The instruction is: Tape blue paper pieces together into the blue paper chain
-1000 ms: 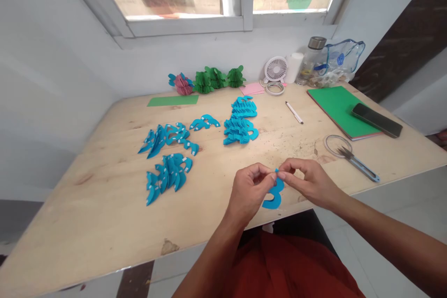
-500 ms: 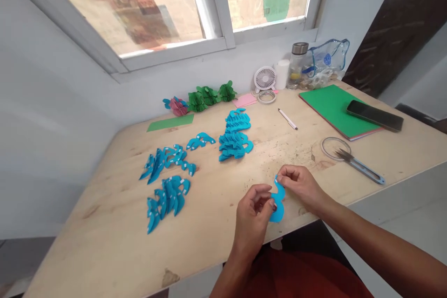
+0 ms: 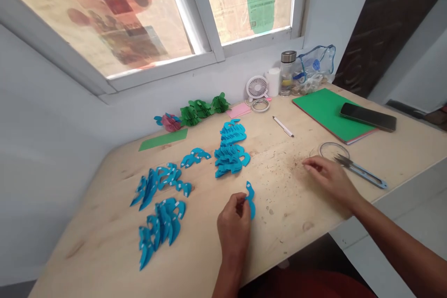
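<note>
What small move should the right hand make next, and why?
Probably reach for the pale ring, likely tape. The right hand is close to it, while the left hand holds a blue piece with a white patch at its tip; the lower-left pile shows several such patches.

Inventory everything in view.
Wavy paper cutouts: several, blue, left
Pleated paper stacks: 2, blue, centre
Folded paper figures: 4, green (one pink), back
Rectangular paper strip: 1, green, back
Paper sheets: unclear, pink, back
Round fan: 1, white, back
Cylinder: 1, white, back
Open rings: 2, pale, table
Lidded bottle: 1, clear, back
Plastic bag: 1, clear, back
Slim pen: 1, white, right
Flat stack: 1, green, right
Phone: 1, black, on stack
Snips: 1, blue, right
Wooden table: 1, tan, beneath
Window: 1, white, behind
Left hand: 1, holding curved blue paper cutout
Right hand: 1, near snips
</note>
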The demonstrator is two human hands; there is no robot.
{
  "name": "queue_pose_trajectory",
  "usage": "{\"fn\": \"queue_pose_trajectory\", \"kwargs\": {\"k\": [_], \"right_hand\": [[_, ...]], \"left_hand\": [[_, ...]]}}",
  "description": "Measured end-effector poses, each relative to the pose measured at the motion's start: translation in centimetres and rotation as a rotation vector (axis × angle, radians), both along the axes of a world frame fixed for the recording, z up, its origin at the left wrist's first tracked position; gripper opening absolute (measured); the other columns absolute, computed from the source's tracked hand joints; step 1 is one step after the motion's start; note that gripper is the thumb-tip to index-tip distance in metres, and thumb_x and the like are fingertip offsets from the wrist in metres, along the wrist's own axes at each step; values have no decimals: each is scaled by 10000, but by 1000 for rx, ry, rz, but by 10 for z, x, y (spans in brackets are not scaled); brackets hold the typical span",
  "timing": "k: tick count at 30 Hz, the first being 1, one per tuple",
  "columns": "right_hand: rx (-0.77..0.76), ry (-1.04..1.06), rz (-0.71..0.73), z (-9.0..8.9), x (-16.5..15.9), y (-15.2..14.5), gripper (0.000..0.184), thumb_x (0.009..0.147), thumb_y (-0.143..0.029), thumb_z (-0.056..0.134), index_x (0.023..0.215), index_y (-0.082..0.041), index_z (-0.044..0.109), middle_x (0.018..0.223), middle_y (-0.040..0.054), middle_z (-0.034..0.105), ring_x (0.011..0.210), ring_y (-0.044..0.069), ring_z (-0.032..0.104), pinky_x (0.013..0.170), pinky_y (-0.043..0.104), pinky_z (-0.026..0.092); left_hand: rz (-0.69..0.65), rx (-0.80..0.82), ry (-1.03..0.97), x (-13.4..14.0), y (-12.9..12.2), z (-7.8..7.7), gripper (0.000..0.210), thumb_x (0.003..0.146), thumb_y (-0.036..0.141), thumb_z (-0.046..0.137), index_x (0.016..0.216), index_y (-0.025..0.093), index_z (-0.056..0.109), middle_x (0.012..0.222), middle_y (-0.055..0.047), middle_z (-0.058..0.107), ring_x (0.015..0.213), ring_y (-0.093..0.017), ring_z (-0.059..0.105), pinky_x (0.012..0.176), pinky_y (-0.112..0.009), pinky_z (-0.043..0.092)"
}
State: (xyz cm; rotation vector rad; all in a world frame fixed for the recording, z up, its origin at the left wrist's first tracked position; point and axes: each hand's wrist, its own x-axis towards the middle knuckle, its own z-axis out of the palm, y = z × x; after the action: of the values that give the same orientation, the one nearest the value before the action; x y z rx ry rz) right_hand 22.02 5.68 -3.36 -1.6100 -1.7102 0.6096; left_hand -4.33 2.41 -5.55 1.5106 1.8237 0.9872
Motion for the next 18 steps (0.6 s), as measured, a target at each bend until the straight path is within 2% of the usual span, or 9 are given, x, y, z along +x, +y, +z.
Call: {"fn": "queue_pose_trajectory", "kwargs": {"k": [3, 5, 7, 9, 15, 18], "right_hand": [[80, -267, -255, -7, 47, -10, 244, 829, -369, 460, 876, -197, 627, 911, 71, 679, 801, 226, 618, 720, 346, 455], [88, -470, -355, -11, 74, -20, 265, 818, -378, 454, 900, -192, 624, 907, 89, 676, 838, 258, 615, 717, 369, 461], [71, -664, -349, -14, 92, -28, 327, 808, -410, 470, 964, -168, 625, 972, 131, 666, 904, 305, 595, 762, 415, 452], [-7, -762, -325, -16, 103, -34, 360, 826, -430, 456, 986, -157, 627, 994, 148, 659, 920, 325, 586, 772, 432, 448], [-77, -736, -345, -13, 105, -29, 387, 817, -457, 415, 919, -147, 625, 932, 175, 663, 907, 357, 600, 762, 459, 470], [-94, -586, -371, -4, 98, -29, 327, 808, -470, 448, 809, -196, 626, 738, 148, 668, 702, 337, 631, 643, 459, 497]], "left_hand": [[38, 64, 122, -8, 1, -6, 195, 756, 263, 536, 872, 172, 664, 772, -58, 688, 710, -211, 651, 692, -327, 487], [60, 106, 120, -11, 1, -9, 221, 760, 272, 536, 913, 166, 657, 796, -63, 684, 726, -210, 652, 697, -324, 496], [69, 131, 92, -13, 1, -10, 232, 763, 283, 542, 933, 168, 650, 769, -51, 673, 695, -199, 647, 676, -314, 502], [64, 143, 59, -14, 1, -10, 216, 768, 288, 542, 919, 176, 648, 747, -38, 664, 663, -188, 639, 655, -305, 504], [27, 171, -20, -19, -1, -3, 182, 791, 256, 507, 896, 187, 639, 827, -49, 675, 715, -186, 645, 703, -317, 511], [41, 173, -49, -24, -1, -1, 175, 796, 242, 496, 883, 184, 637, 831, -52, 675, 725, -187, 645, 716, -324, 509]]}}
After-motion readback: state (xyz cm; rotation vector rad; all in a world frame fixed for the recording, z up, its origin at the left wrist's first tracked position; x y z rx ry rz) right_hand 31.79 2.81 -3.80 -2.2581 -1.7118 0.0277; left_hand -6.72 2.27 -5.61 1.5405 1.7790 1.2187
